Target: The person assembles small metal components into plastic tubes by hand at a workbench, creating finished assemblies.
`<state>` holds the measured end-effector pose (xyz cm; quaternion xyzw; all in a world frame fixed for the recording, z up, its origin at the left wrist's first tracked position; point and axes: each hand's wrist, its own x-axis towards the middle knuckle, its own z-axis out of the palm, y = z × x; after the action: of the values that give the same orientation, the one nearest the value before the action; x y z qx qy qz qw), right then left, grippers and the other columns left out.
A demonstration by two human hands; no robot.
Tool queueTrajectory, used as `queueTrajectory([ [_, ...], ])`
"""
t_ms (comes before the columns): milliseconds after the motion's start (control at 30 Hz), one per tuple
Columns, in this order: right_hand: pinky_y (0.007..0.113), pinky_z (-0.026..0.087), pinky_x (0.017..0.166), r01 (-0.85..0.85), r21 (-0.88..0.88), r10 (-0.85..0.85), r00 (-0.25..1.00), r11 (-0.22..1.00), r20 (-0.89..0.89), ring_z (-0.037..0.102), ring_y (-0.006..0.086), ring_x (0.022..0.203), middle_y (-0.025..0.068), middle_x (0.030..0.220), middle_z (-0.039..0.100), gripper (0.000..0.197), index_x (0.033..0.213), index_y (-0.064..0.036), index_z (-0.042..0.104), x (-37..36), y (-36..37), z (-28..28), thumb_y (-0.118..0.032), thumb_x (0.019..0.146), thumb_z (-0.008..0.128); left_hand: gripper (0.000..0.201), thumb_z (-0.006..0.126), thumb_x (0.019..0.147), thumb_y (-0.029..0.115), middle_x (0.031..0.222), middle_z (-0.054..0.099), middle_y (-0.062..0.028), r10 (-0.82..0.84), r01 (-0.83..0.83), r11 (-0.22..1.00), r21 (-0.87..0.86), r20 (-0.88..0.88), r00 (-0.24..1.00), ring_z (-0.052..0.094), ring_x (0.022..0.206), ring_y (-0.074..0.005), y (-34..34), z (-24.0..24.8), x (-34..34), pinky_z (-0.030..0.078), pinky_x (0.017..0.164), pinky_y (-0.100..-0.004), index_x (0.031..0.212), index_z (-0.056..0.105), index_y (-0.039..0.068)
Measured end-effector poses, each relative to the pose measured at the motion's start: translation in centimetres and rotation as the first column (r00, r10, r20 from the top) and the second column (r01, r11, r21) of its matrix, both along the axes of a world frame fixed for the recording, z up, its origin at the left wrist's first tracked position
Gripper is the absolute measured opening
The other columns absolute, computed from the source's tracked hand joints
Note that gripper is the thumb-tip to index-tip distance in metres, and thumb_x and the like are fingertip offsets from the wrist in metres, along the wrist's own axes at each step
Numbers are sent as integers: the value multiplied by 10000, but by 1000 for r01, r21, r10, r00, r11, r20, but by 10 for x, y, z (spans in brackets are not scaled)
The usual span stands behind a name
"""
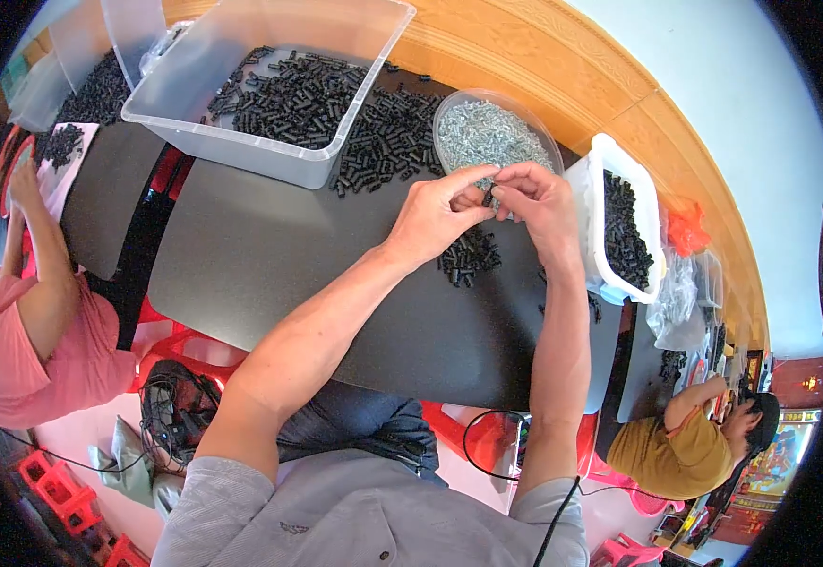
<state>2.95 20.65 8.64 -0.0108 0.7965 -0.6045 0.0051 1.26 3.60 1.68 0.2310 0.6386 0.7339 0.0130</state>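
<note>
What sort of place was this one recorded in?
Probably a small hand-assembly workshop: a large clear bin full of small black parts, a round tub of silvery pieces, and other people, one in pink and one in mustard, on either side.

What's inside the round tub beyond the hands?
The round tub holds a heap of small silvery pieces. The hands hide part of its near side; the tub's bottom is covered by the pieces.

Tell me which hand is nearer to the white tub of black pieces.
Right. The right hand is just left of the white tub; the left hand is farther left, on the right hand's far side.
</note>
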Motion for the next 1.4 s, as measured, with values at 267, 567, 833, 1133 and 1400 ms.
queueTrajectory([
  [267,231,431,566,-15,-65,19,998,998,64,610,104,643,40,817,682,233,1022,-51,561,1,0,3,-8,854,717,479,799,788,61,944,690,-90,49,-111,975,-191,-305,951,688,868,-205,-7,0,-4,556,769,-325,1251,673,64],
  [567,219,392,520,-54,-90,63,993,994,100,604,94,620,43,816,698,200,1029,-49,572,-2,4,-2,-80,888,710,406,818,765,91,1059,697,-107,106,-187,972,-143,-444,890,688,984,-285,-10,-1,-5,558,862,-357,1148,695,33],
  [833,212,370,510,-89,58,79,984,994,158,603,68,609,34,841,725,205,960,-42,724,2,10,8,-227,968,637,362,804,785,84,1092,713,-149,135,-195,977,-85,-459,878,704,994,-306,-5,-1,-3,571,849,-369,1116,675,13],
  [1133,223,350,512,-129,58,115,973,990,199,562,50,583,-10,657,658,263,898,-52,750,2,6,3,-274,974,632,331,775,809,63,1049,702,-129,168,-241,967,-80,-510,844,703,935,-321,-4,9,1,586,776,-373,1107,635,29],
  [1400,225,353,522,-100,128,78,983,987,167,544,54,586,-2,656,644,222,900,-58,746,4,-8,9,-268,916,677,228,758,825,64,978,707,-103,169,-252,963,-92,-521,837,721,879,-260,-5,4,-2,588,741,-353,1026,652,51],
])
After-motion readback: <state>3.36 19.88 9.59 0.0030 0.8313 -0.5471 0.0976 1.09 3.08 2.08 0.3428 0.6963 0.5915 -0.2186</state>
